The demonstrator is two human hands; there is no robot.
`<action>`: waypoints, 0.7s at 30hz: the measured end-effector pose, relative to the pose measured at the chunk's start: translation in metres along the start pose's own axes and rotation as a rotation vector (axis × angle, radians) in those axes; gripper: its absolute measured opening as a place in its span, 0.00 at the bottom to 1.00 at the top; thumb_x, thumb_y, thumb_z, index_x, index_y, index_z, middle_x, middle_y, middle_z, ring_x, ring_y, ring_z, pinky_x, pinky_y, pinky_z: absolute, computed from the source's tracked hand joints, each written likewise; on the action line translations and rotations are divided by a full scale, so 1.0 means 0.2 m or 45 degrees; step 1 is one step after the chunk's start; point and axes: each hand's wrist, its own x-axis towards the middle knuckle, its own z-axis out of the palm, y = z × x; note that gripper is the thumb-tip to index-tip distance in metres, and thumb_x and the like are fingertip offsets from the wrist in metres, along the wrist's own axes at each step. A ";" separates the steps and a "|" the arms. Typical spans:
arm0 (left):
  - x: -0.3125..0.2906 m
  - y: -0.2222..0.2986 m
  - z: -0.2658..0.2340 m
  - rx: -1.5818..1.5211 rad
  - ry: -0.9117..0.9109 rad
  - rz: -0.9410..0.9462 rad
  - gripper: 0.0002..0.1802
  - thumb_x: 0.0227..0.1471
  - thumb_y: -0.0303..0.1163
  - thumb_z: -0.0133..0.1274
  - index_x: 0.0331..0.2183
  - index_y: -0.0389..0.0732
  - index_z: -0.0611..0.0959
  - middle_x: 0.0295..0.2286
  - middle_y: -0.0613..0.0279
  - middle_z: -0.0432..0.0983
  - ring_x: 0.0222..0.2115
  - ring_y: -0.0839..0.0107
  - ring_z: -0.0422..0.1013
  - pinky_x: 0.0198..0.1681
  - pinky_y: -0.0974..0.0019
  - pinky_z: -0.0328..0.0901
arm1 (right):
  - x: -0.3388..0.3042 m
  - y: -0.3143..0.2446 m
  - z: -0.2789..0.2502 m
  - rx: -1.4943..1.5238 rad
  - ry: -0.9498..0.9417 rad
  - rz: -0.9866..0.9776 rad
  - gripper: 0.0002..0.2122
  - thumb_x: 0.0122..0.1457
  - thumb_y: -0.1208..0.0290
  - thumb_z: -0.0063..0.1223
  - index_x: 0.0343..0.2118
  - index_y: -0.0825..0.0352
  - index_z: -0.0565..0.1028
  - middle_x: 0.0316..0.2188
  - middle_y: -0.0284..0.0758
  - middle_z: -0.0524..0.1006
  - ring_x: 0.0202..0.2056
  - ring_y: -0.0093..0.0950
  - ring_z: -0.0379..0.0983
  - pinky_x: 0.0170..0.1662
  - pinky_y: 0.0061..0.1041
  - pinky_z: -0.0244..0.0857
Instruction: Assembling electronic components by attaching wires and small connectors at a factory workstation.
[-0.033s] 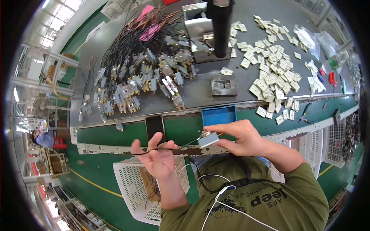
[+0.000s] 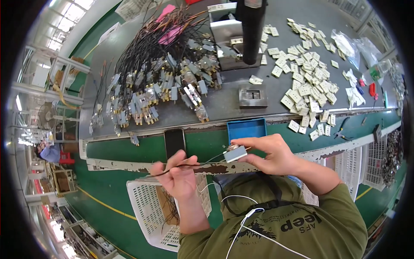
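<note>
My right hand point(image 2: 275, 156) pinches a small grey, block-shaped part point(image 2: 235, 154) between thumb and fingers, over the front edge of the bench. A round metallic piece sits at its upper side, and a thin copper-coloured end sticks out on the right. From the part's left side a thin black cable point(image 2: 166, 172) runs to my left hand point(image 2: 179, 177). There the fingers are bent around the cable, with the thumb against it. On the bench lies a heap of similar grey parts point(image 2: 142, 101) with black cables. A blue tray point(image 2: 246, 128) is just beyond my right hand.
A phone point(image 2: 174, 144) lies beyond my left hand. Farther back stand a metal fixture block point(image 2: 253, 96) and a press with a black column point(image 2: 251, 39). Cream plates point(image 2: 306, 88) spread at the right, near pliers point(image 2: 342, 129). A white basket point(image 2: 148, 211) stands below the bench edge.
My left fingers, spread apart earlier, have curled in closer around the cable. The grey part in my right hand has turned slightly and shifted a little to the right.
</note>
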 end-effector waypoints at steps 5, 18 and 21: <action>-0.02 0.01 0.12 0.289 0.042 -0.056 0.09 0.61 0.29 0.43 0.42 0.38 0.72 0.42 0.37 0.74 0.42 0.48 0.73 0.42 0.51 0.72 | 0.02 0.01 0.08 0.087 -0.053 0.027 0.20 0.52 0.77 0.59 0.49 0.66 0.73 0.33 0.39 0.81 0.34 0.32 0.80 0.36 0.25 0.72; -0.66 0.71 -1.30 1.216 1.392 -0.244 0.26 0.60 0.38 0.45 0.54 0.32 0.64 0.52 0.49 0.63 0.53 0.60 0.61 0.57 0.56 0.58 | -0.06 0.06 0.06 0.393 -0.067 0.221 0.18 0.60 0.80 0.46 0.54 0.73 0.65 0.52 0.43 0.71 0.50 0.31 0.70 0.52 0.30 0.64; -1.22 0.70 -1.68 0.518 1.618 -0.089 0.25 0.60 0.35 0.43 0.56 0.35 0.64 0.55 0.51 0.61 0.54 0.61 0.61 0.57 0.58 0.58 | -0.05 0.10 0.06 0.442 -0.051 0.249 0.16 0.61 0.79 0.46 0.52 0.73 0.66 0.51 0.43 0.71 0.49 0.31 0.70 0.51 0.29 0.65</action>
